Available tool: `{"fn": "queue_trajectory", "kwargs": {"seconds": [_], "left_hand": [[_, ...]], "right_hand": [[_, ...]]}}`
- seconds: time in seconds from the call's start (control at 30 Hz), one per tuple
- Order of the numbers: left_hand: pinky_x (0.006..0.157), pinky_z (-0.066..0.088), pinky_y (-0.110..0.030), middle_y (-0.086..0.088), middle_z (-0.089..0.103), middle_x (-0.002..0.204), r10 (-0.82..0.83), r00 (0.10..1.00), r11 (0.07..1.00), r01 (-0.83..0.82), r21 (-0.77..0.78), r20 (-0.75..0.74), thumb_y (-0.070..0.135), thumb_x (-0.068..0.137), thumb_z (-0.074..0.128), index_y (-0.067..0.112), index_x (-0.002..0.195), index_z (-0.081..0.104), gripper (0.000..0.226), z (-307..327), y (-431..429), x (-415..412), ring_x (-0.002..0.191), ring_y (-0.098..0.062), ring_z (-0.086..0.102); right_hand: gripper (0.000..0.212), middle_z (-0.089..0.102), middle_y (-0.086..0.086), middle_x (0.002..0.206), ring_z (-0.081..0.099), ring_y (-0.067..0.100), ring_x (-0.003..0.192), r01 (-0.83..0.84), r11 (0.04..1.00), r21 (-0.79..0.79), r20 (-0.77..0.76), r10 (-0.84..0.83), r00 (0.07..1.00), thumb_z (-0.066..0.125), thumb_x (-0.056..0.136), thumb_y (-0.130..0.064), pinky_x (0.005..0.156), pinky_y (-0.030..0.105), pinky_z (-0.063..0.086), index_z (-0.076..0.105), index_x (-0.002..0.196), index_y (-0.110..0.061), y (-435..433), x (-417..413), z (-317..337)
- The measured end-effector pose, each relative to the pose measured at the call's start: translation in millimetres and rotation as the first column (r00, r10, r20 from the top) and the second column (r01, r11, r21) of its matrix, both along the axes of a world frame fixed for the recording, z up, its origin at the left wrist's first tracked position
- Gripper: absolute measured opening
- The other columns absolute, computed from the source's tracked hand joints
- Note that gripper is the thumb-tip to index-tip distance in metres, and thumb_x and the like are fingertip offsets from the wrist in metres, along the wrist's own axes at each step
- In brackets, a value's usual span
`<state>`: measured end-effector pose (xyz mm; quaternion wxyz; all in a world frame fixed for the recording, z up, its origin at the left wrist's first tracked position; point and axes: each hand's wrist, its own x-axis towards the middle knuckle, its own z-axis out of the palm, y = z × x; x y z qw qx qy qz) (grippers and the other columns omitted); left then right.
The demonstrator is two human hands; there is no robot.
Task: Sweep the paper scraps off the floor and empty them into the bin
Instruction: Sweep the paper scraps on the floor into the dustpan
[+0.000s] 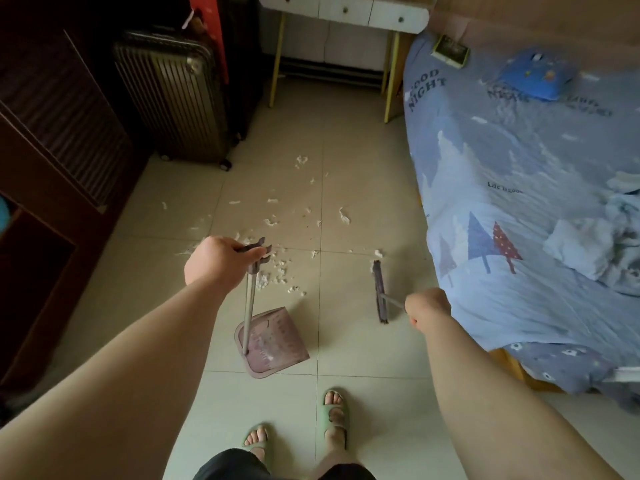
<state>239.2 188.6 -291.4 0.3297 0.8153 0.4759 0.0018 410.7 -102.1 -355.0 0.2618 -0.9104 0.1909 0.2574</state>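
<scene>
Your left hand (221, 259) grips the dustpan (273, 344) by its long handle, pan grounded just short of the paper scraps (277, 271) mid-floor (363, 393). Your right hand (427, 308), fisted round the broom (380, 292), keeps its head near the bed (519, 278), likely to sweep inward.

The right hand (427, 308) was closed around the handle of the broom (380, 292), so only a short piece of it near the head could be seen. The fingers of the left hand (216, 259) were mostly hidden under the grip of the dustpan (277, 341). The top edge cut off the white table (346, 10), the left edge the dark cupboard (52, 150), and the right edge the bed (519, 237). The dark specks (307, 211) among the paper scraps (343, 215) were too small to tell. The greenish box (450, 51) on the bed was blurred.
</scene>
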Motion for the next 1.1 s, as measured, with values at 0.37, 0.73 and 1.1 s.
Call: {"fn": "queue_trajectory", "kwargs": {"seconds": [0.37, 0.73, 1.1], "left_hand": [[0.051, 0.041, -0.022, 0.004, 0.066, 0.064, 0.083, 0.996, 0.992, -0.078, 0.1, -0.044, 0.059, 0.08, 0.069, 0.026, 0.074, 0.076, 0.034, 2.6, -26.8, 80.5, 0.059, -0.015, 0.06], [0.049, 0.035, -0.021, 0.006, 0.061, 0.059, 0.251, 0.968, 0.961, -0.245, 0.128, -0.031, 0.06, 0.078, 0.07, 0.028, 0.079, 0.077, 0.033, -1.0, -25.5, 101.1, 0.056, -0.012, 0.056], [0.051, 0.036, -0.025, 0.004, 0.059, 0.057, 0.431, 0.902, 0.902, -0.431, 0.003, 0.025, 0.05, 0.082, 0.069, 0.023, 0.059, 0.068, 0.035, -8.4, -26.4, 68.6, 0.052, -0.014, 0.053]], "right_hand": [[0.017, 0.048, 0.011, 0.061, 0.044, 0.02, 0.046, -0.038, 0.999, -0.015, -0.035, 0.037, 0.999, 0.048, 0.086, 0.001, 0.038, 0.024, 0.031, 0.046, 0.069, -0.003, -12.0, 115.5, -12.8], [0.02, 0.058, 0.013, 0.089, 0.055, 0.025, 0.076, -0.32, 0.946, -0.053, -0.034, 0.319, 0.947, 0.054, 0.082, -0.002, 0.065, 0.031, 0.044, 0.062, 0.101, -0.002, 48.3, 154.1, -53.7], [0.016, 0.049, 0.007, 0.069, 0.054, 0.029, 0.074, -0.721, 0.679, -0.134, -0.146, 0.706, 0.692, 0.05, 0.086, -0.003, 0.064, 0.028, 0.043, 0.046, 0.072, -0.009, 74.0, 106.3, -15.1]]}}
